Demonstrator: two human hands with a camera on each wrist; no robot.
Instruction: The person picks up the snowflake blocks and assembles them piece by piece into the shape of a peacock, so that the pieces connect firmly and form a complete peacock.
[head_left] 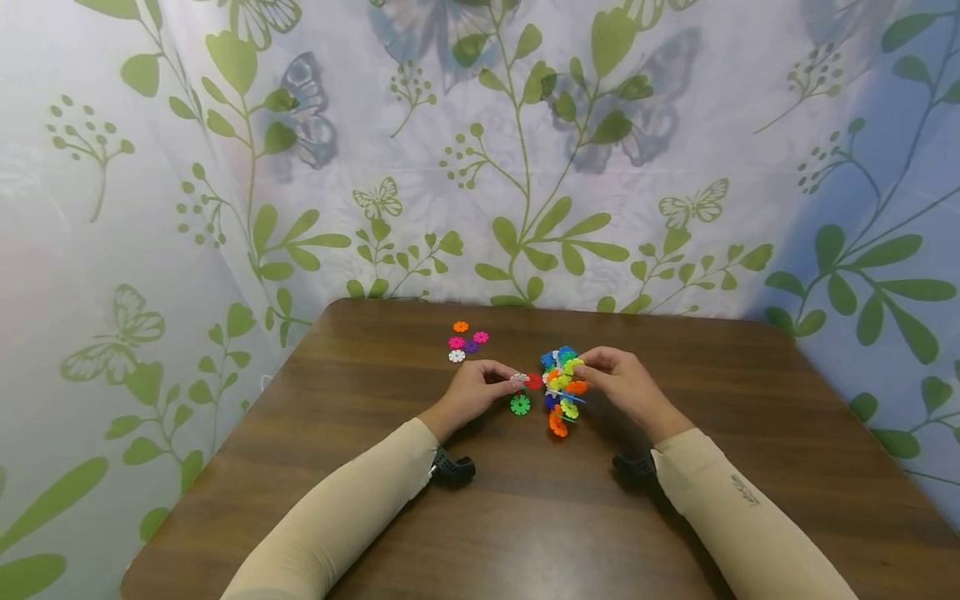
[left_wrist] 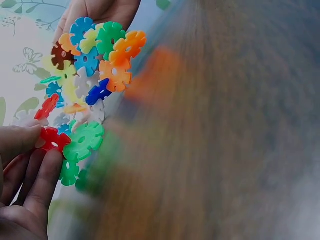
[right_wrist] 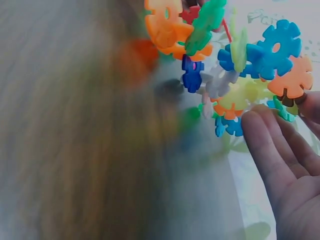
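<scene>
My right hand [head_left: 630, 390] holds a cluster of interlocking notched plastic discs [head_left: 560, 382] in blue, yellow, orange, green and white. In the right wrist view its fingertips [right_wrist: 251, 125] lie against the lower discs, thumb on the other side. My left hand [head_left: 472, 393] pinches a red notched disc [left_wrist: 54, 140] between thumb and fingers. Green discs [left_wrist: 85, 141] hang off that red one, and another red disc [left_wrist: 47, 106] stands just above it. Seen from the head, a white disc [head_left: 519, 378] sits at the left fingertips, and the red disc comes right up to the cluster's left side.
Several loose discs lie on the brown wooden table [head_left: 360, 367] beyond my left hand: orange [head_left: 461, 327], pink [head_left: 481, 337], purple [head_left: 471, 347] and white [head_left: 457, 356]. A leaf-patterned curtain [head_left: 450, 208] hangs behind the table. Black wrist devices [head_left: 453, 468] sit under both forearms.
</scene>
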